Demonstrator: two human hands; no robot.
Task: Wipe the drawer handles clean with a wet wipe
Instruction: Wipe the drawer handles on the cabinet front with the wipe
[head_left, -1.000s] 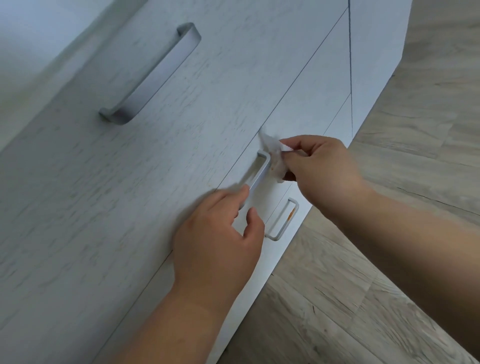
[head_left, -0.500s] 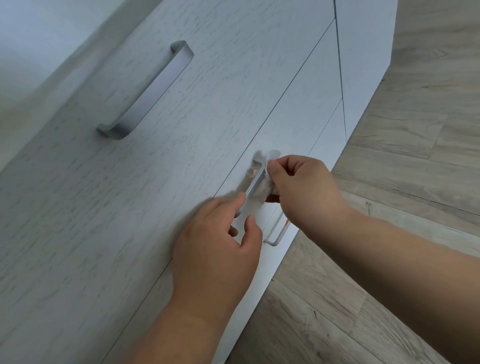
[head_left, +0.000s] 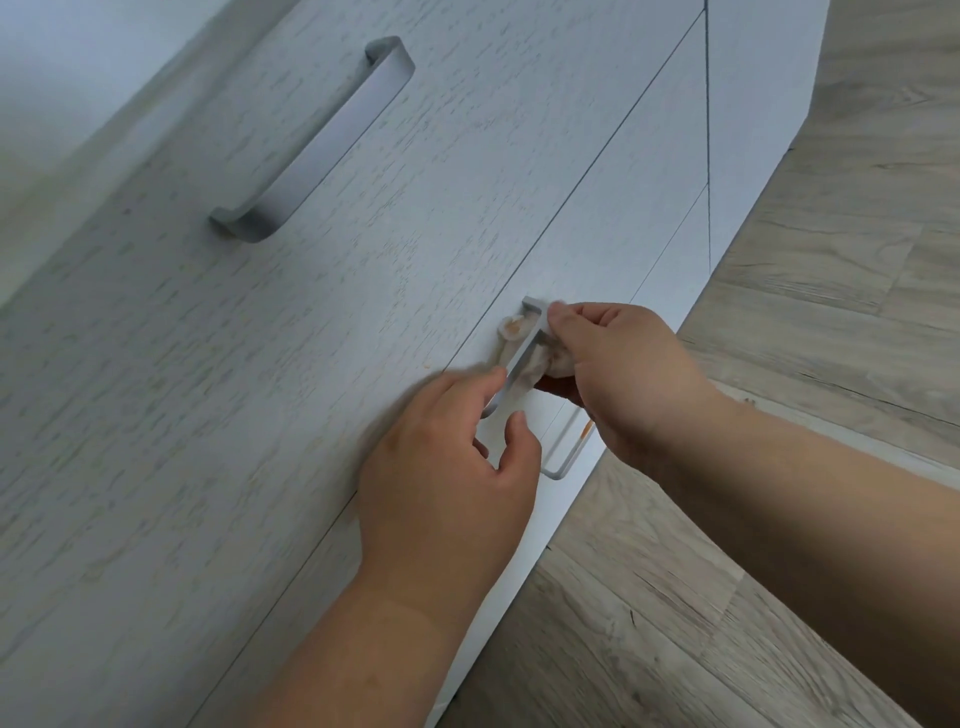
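Your right hand (head_left: 623, 374) pinches the wet wipe (head_left: 524, 364) between thumb and fingers. A moment ago the wipe was bunched at the top end of the middle handle (head_left: 511, 364), just past your fingertips. Now it is pushed through, behind the bar. One bit pokes out on the far side of the bar from your right fingers, and that bit has an orange-brown smudge on it. That looks like dirt coming off, so the rubbing seems to be working.

Your left hand (head_left: 457, 467) has slid up a little too. Its fingers are loosely curled with a gap between finger and thumb. The first finger touches the low end of the bar, just below the wipe. The thumb sits apart, on the drawer front under the bar. It seems to be steadying the drawer while you rub.

The lower handle (head_left: 563, 457) sits just under your right hand, and it has an orange mark near your wrist. It probably needs a wipe next. The big handle (head_left: 317, 140) is far above both hands, and you are not touching it. I cannot tell if it is clean.
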